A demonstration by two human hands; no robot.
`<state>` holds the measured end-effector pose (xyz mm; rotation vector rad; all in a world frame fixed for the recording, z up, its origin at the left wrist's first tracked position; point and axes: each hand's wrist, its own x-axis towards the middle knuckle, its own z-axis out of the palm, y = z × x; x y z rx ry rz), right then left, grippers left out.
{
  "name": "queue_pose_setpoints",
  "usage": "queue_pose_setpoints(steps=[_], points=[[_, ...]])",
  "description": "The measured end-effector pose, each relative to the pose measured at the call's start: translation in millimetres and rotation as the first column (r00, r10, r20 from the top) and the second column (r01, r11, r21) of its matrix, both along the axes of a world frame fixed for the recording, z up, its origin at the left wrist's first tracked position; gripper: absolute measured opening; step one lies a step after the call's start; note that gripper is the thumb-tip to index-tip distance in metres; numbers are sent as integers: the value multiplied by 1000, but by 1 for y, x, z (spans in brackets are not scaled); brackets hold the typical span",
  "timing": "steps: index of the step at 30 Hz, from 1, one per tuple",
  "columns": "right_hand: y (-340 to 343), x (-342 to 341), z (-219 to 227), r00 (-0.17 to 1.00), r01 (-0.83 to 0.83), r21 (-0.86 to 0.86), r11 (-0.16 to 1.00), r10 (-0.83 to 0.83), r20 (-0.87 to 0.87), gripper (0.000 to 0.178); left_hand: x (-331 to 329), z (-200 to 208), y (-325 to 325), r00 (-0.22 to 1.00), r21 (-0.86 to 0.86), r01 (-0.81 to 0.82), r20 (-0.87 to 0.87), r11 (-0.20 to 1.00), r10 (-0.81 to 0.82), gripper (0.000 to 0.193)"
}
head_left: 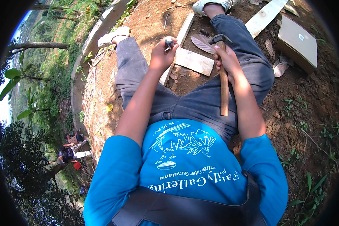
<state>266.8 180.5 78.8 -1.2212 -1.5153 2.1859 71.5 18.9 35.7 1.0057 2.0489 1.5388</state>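
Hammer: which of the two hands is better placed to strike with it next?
Probably the right hand: it grips the hammer by its wooden handle, while the left hand is occupied, holding a small cylindrical object.

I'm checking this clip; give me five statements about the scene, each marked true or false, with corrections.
1. The right hand grips a hammer. True.
2. The left hand is empty. False: it holds a small cylindrical object, its exact kind unclear.
3. The hammer's head touches the short board. False: the two are apart.
4. A large dry leaf lies near the short board. True.
5. The box is on the person's left. False: it is on the right.
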Motion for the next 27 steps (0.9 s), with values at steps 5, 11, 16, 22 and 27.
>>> queue_pose_setpoints(steps=[5, 11, 16, 22, 27], points=[[-1, 0, 2, 1000, 11, -15, 1000, -11, 6, 22, 4, 6, -1, 999, -12, 40, 28, 999, -40, 16], [0, 1, 0, 1000, 4, -3, 1000, -3, 21, 23, 4, 5, 3, 984, -33, 27, -177, 999, -32, 18], [3, 3, -6, 1000, 6, -16, 1000, -6, 23, 27, -1, 1, 10, 961, -81, 13, -275, 997, -35, 19], [-5, 0, -9, 998, -24, 188, 982, 14, 54, 30, -13, -3, 2, 979, -108, 104, -163, 989, -121, 20], [-17, -11, -11, 997, -70, 326, 943, 79, -16, 36, -24, -4, 0, 949, -157, 148, -256, 976, -185, 25]])
